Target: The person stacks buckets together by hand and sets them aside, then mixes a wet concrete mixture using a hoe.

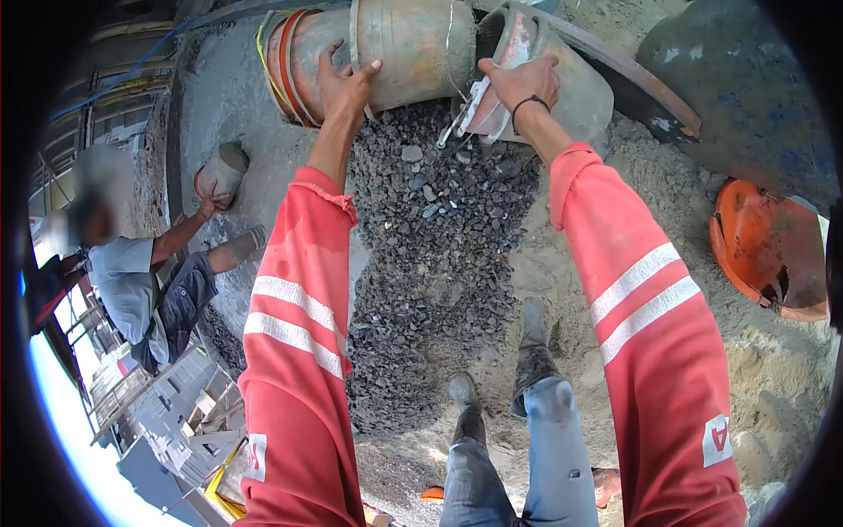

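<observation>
My left hand (344, 88) grips the side of a cement-caked bucket (413, 53), its thumb and a finger spread over the surface near a raised rim. This bucket lies on its side, nested with others whose orange rims (294, 66) show at the left end. My right hand (525, 86), with a dark band at the wrist, is closed on the rim of a second grey-smeared bucket (575, 88), also tilted over in a stack. A whitish strip and a wire handle (474, 110) hang beside that hand. How some fingers wrap is hidden.
Dark gravel (439, 237) spreads before my boots, with sand (667, 202) to the right. An orange broken tub (768, 250) lies by a large dark drum (746, 97). At left, another person (132, 281) holds a bucket (221, 176). A bar (615, 57) crosses behind the buckets.
</observation>
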`<state>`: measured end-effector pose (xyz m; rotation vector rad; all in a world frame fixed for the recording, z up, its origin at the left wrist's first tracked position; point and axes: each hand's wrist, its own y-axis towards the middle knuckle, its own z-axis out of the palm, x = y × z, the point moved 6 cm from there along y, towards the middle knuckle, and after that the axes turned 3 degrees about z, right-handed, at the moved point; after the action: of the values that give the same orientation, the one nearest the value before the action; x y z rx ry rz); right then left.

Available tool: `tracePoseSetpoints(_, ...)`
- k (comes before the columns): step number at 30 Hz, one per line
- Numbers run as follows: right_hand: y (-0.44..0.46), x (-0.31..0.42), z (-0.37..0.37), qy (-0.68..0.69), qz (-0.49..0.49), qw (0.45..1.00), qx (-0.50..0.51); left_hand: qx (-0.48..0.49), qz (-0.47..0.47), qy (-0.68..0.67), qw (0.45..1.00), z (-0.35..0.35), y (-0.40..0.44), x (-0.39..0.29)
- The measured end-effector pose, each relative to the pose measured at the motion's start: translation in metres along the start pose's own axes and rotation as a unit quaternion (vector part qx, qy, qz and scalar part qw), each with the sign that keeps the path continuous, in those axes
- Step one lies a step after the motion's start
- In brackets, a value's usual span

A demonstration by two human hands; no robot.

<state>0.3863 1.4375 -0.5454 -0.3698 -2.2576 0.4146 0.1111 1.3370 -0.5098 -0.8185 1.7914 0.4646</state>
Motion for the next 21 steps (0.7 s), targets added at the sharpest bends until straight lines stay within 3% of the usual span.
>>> tracePoseSetpoints(2, 0.0, 0.01, 0.0, -0.031, -0.025, 0.999, 0.021, 0.061, 0.025, -0.006, 0.998, 0.011, 0.012, 0.008)
tracePoseSetpoints(4, -0.002, 0.012, 0.004, -0.065, -0.069, 0.995, 0.034, 0.036, 0.018, -0.001, 0.999, 0.016, 0.003, 0.002)
tracePoseSetpoints(6, -0.004, 0.003, 0.003, -0.052, -0.058, 0.995, 0.069, 0.002, 0.093, 0.244, 0.965, 0.019, -0.008, -0.01)
tracePoseSetpoints(7, -0.009, 0.003, -0.001, -0.07, -0.071, 0.993, 0.059, 0.056, 0.052, 0.239, 0.968, 0.023, -0.01, -0.008)
tracePoseSetpoints(10, -0.016, 0.003, -0.014, -0.097, -0.075, 0.99, 0.068, 0.033, 0.028, 0.312, 0.949, 0.023, -0.023, -0.021)
tracePoseSetpoints(12, -0.025, -0.006, -0.02, -0.106, -0.021, 0.993, 0.056, 0.04, 0.023, 0.317, 0.947, 0.018, -0.032, -0.031)
tracePoseSetpoints(14, -0.044, -0.021, -0.026, -0.065, -0.061, 0.995, 0.036, 0.033, 0.02, 0.326, 0.944, 0.01, -0.042, -0.038)
tracePoseSetpoints(16, -0.07, -0.024, -0.041, 0.036, -0.182, 0.982, 0.023, 0.035, 0.047, 0.326, 0.944, 0.002, -0.052, -0.039)
tracePoseSetpoints(19, -0.127, -0.064, -0.067, 0.043, -0.242, 0.969, -0.027, 0.024, 0.071, 0.299, 0.951, -0.006, -0.075, -0.051)
tracePoseSetpoints(21, -0.169, -0.123, -0.084, 0.056, -0.156, 0.985, 0.039, 0.002, 0.06, 0.266, 0.962, -0.016, -0.111, -0.061)
